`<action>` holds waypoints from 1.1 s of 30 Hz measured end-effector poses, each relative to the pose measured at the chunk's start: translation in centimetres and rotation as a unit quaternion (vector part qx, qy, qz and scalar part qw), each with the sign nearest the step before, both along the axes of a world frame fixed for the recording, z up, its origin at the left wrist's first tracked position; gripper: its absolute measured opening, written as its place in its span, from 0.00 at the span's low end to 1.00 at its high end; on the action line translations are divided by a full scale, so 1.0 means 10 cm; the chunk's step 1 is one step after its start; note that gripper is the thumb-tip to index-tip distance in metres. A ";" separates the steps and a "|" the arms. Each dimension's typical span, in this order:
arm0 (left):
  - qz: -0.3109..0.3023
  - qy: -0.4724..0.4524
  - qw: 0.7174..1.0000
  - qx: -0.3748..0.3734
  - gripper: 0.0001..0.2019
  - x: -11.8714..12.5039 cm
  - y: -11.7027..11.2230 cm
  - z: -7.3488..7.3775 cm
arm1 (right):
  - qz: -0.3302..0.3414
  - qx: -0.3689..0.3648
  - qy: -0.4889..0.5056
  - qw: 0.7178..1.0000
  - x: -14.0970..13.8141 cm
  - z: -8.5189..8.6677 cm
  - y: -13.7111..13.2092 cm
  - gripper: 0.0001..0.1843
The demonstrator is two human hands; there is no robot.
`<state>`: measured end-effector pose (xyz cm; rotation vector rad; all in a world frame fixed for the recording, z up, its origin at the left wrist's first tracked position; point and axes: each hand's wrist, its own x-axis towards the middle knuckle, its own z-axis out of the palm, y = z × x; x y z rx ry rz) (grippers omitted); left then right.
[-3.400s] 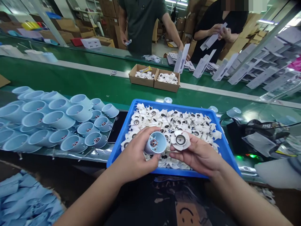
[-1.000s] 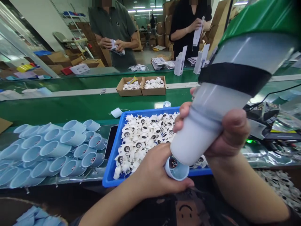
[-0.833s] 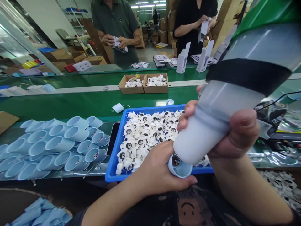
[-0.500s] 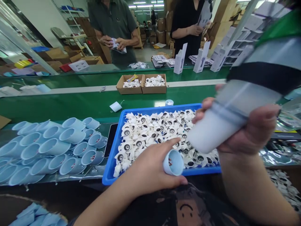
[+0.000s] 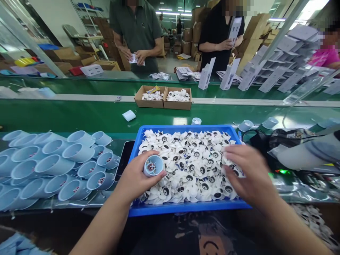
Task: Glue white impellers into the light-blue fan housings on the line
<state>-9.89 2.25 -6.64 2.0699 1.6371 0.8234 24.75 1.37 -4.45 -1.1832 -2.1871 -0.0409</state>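
My left hand (image 5: 132, 179) is closed around a small light-blue cup-shaped housing (image 5: 153, 165) with a motor part showing inside, held over the near left corner of a blue tray (image 5: 186, 207). The tray is filled with several white fan blades (image 5: 191, 163). My right hand (image 5: 248, 173) hovers over the tray's right side, blurred by motion, its fingers spread above the blades with nothing visible in them. The large white tool lies blurred at the right edge (image 5: 310, 152).
A pile of light-blue housings (image 5: 53, 163) lies left of the tray, with a dark phone (image 5: 123, 159) between them. Beyond runs a green conveyor (image 5: 79, 113) with two cardboard boxes (image 5: 163, 97). Two people stand across it handling white packages (image 5: 205, 72).
My right hand has let go of the large white tool, which went off to the right, and dropped over the tray. My left hand moved the housing left and up.
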 end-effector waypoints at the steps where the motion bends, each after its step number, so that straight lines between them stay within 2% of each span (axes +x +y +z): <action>1: -0.002 0.001 1.000 -0.001 0.27 -0.01 -0.01 0.00 | 0.008 -0.033 -0.057 0.998 -0.13 -0.08 0.05 0.22; 3: 0.003 -0.003 1.000 -0.004 0.26 -0.03 -0.03 -0.01 | 0.035 -0.118 -0.167 0.978 -0.31 -0.23 0.13 0.26; 5: 0.011 -0.010 1.000 -0.007 0.26 -0.05 -0.05 -0.01 | 0.079 -0.188 -0.216 0.955 -0.38 -0.30 0.17 0.29; 7: 0.012 -0.015 1.000 -0.013 0.25 -0.05 -0.07 0.01 | 0.103 -0.256 -0.216 0.936 -0.34 -0.27 0.16 0.28; 11: -0.007 -0.020 1.000 -0.017 0.23 -0.03 -0.06 0.03 | 0.082 -0.383 -0.161 0.906 -0.13 -0.05 0.08 0.23; 15: -0.015 -0.028 0.999 -0.014 0.24 -0.05 -0.05 0.02 | 0.085 -0.402 -0.135 0.901 0.00 0.07 0.02 0.15; 18: -0.015 -0.032 0.999 -0.022 0.24 -0.08 -0.05 0.01 | 0.068 -0.410 -0.143 0.898 -0.04 0.05 0.02 0.16; 23: -0.016 -0.028 0.999 -0.029 0.24 -0.08 -0.06 0.02 | 0.070 -0.372 -0.174 0.909 -0.15 -0.03 0.05 0.19; 29: -0.012 -0.025 0.999 -0.021 0.24 -0.06 -0.07 0.04 | 0.063 -0.378 -0.209 0.900 -0.21 0.01 0.01 0.20; 33: -0.012 -0.012 1.000 -0.012 0.23 -0.07 -0.07 0.03 | 0.057 -0.352 -0.238 0.903 -0.25 0.01 0.00 0.18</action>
